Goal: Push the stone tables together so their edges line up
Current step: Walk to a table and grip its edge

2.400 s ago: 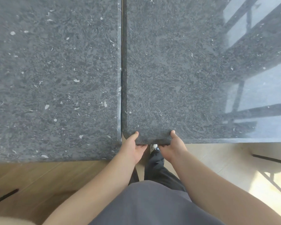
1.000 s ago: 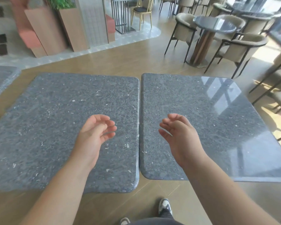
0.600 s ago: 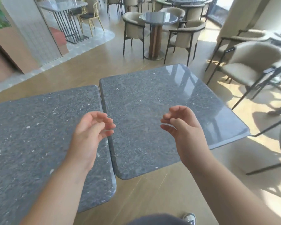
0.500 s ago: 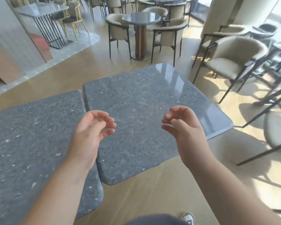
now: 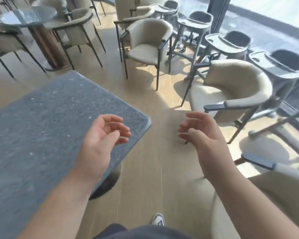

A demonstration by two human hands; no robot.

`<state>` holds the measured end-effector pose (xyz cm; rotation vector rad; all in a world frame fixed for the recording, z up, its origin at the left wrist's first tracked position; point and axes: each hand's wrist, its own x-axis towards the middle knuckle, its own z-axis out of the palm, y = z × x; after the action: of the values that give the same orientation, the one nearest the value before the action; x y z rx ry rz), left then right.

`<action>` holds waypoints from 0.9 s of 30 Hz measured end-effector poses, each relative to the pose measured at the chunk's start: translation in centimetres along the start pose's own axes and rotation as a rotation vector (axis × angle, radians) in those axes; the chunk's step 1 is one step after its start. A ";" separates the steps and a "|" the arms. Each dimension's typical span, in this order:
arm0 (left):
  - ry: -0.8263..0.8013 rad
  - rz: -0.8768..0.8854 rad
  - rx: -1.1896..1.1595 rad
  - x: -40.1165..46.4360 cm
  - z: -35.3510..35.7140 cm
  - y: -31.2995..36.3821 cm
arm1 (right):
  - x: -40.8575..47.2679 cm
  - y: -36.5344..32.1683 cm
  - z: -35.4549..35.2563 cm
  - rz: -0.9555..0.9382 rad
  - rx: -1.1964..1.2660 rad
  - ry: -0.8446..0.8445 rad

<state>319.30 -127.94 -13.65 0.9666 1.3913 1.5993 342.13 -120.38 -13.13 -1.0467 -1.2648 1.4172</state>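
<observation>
One dark grey speckled stone table point(image 5: 47, 121) fills the left half of the head view, its rounded near-right corner at centre. The second stone table and the seam between them are out of view. My left hand point(image 5: 102, 140) hovers above that corner, fingers loosely curled and apart, holding nothing. My right hand point(image 5: 202, 135) is raised over the wooden floor to the right of the table, fingers also spread and empty. Neither hand touches the stone.
A beige armchair point(image 5: 231, 94) stands close on the right, another point(image 5: 148, 44) farther back. Several grey high chairs point(image 5: 228, 44) line the window. A round glass-topped table point(image 5: 28, 16) with chairs is at the back left. Bare wooden floor point(image 5: 155, 169) lies ahead; my shoe point(image 5: 158, 219) shows below.
The view has swung right: the left stone table and the seam have left the frame, and chairs by the window have come in. Both hands stay raised and empty.
</observation>
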 end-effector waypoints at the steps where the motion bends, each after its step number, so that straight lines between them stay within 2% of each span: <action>1: -0.033 0.015 0.019 0.9 1.5 -0.2 | 0.6 -0.1 -1.3 -0.013 -0.009 0.013; 5: -0.162 0.080 0.088 4.4 6.0 -0.9 | 3.0 0.0 -5.0 -0.051 -0.037 0.044; 10: -0.278 0.108 0.064 9.9 10.5 -2.5 | 7.5 0.8 -7.2 -0.080 -0.068 0.096; 19: -0.337 0.054 0.013 26.1 15.6 -7.3 | 23.6 0.7 -9.9 -0.042 -0.205 0.151; 23: -0.317 0.058 -0.040 34.2 17.7 -7.8 | 31.3 -0.9 -10.9 -0.062 -0.193 0.162; 27: -0.364 0.075 -0.047 40.6 20.1 -7.9 | 37.2 -1.4 -11.7 -0.083 -0.198 0.170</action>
<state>322.15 -82.15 -17.44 1.2239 1.0735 1.4155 346.34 -81.61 -13.33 -1.2071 -1.3265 1.1321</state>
